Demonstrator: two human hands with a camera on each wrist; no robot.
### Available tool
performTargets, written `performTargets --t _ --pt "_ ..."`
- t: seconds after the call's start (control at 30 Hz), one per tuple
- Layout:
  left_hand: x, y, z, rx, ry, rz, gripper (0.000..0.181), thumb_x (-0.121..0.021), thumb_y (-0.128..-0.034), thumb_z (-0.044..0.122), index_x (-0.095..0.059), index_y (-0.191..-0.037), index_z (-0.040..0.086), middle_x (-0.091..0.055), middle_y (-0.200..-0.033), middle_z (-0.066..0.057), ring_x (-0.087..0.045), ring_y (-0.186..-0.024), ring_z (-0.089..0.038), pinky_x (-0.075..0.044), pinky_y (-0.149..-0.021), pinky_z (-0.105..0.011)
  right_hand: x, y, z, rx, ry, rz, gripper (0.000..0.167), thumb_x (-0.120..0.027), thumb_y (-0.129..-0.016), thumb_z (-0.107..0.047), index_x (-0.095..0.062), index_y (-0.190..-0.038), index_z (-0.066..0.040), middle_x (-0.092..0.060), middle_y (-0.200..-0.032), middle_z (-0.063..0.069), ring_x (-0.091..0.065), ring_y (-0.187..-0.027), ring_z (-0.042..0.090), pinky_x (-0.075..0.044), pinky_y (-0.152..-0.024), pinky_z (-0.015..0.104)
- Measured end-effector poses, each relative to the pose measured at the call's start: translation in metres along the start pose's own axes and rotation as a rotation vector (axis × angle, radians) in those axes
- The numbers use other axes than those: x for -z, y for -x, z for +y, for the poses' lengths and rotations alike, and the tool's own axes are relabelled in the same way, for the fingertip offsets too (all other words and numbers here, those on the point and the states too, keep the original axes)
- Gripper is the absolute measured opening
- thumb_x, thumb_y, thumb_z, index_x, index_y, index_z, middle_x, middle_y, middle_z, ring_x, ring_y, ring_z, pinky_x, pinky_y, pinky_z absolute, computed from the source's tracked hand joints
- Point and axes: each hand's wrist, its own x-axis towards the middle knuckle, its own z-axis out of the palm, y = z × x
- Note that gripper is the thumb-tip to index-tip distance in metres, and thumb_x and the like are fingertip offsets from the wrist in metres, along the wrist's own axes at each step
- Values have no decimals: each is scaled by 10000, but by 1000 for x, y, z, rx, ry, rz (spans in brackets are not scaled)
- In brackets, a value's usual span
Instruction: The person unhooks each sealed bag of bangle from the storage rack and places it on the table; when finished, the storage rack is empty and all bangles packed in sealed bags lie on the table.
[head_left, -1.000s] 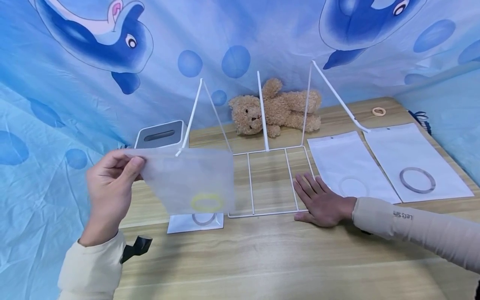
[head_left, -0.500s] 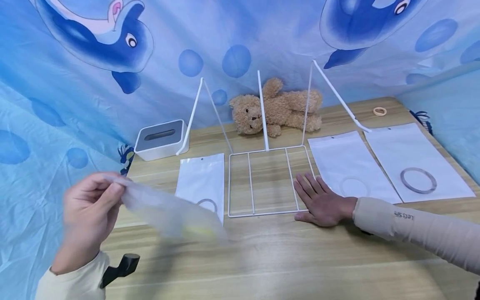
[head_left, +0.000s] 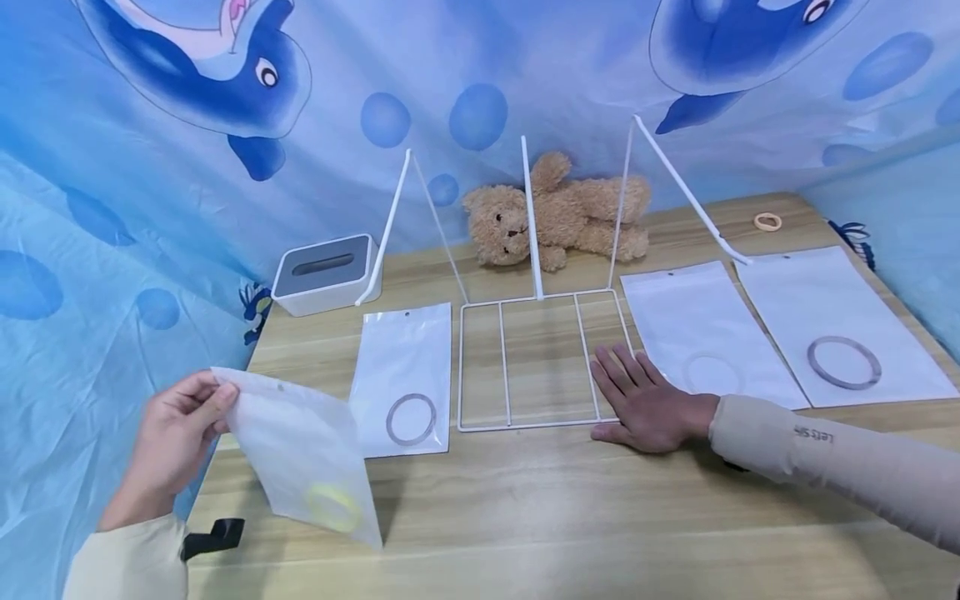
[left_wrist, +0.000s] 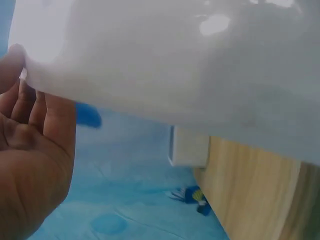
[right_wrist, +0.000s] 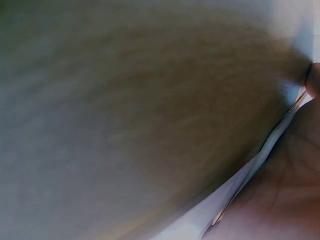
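Observation:
Between thumb and fingers, my left hand (head_left: pixel 168 442) pinches the top corner of a translucent white pouch (head_left: pixel 292 433), which hangs tilted at the left front. A yellow ring (head_left: pixel 330 489) shows through its lower part. In the left wrist view the pouch (left_wrist: pixel 150 65) fills the upper half. My right hand (head_left: pixel 648 408) lies palm down, fingers spread, at the front right corner of a white wire rack (head_left: pixel 505 367). It also reaches the edge of a white pouch (head_left: pixel 682 325) with a faint pale ring. The right wrist view is mostly a dark blur beside the palm (right_wrist: pixel 285 190).
Left of the rack lies a white pouch (head_left: pixel 405 358) with a grey ring; another (head_left: pixel 832 300) lies far right. The rack's uprights rise before a teddy bear (head_left: pixel 581 217). A tissue box (head_left: pixel 322 296) stands back left, a small wooden ring (head_left: pixel 767 230) back right.
My left hand has moved left and down, carrying the pouch away from the rack and off the pouch on the table, which now shows fully. My right hand has stayed in place.

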Motion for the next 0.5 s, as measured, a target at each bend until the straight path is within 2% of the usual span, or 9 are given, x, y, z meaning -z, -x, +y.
performTargets --t 0.1,0.2,0.27,0.33,0.43,0.5 --pt "13 -11 -6 84 -61 59 211 -520 -1022 -20 -718 -979 39 -710 -874 -7 -622 -713 -78 -504 -579 -193 -4 1 4 21 -14 32 898 -530 -1007 -511 -180 -1529 131 -73 -1596 350 8 -1451 551 -2 -1116 677" --pt "26 -21 -12 219 -149 155 119 -597 -1015 132 -710 -999 99 -694 -900 42 -599 -755 -72 -477 -587 -195 -2 1 4 27 -4 35 906 -522 -1010 -517 -162 -1533 129 -66 -1595 354 11 -1451 552 -4 -1115 682" --pt "35 -28 -17 306 -209 227 121 -619 -1004 236 -688 -1043 144 -663 -925 74 -569 -777 -73 -451 -595 -201 0 0 2 31 -3 40 904 -548 -1002 -496 -170 -1532 131 -78 -1592 357 -3 -1448 558 -20 -1109 692" --pt "42 -36 -23 375 -258 295 182 -612 -998 314 -651 -1101 169 -625 -959 91 -546 -816 -73 -445 -615 -189 0 1 2 39 9 40 906 -525 -1011 -505 -141 -1540 123 -53 -1599 348 16 -1450 553 -9 -1108 697" --pt "52 -48 -32 471 -358 388 358 -577 -994 408 -606 -1279 194 -581 -1037 108 -532 -886 -73 -450 -655 -179 0 1 0 39 5 37 901 -553 -1002 -481 -159 -1533 133 -66 -1593 356 1 -1445 563 -23 -1101 705" --pt "58 -58 -38 539 -441 430 498 -542 -994 467 -542 -1427 221 -562 -1136 93 -514 -957 -76 -464 -798 -219 -3 0 2 37 2 35 904 -546 -1004 -490 -156 -1533 130 -62 -1594 355 7 -1446 560 -16 -1104 700"
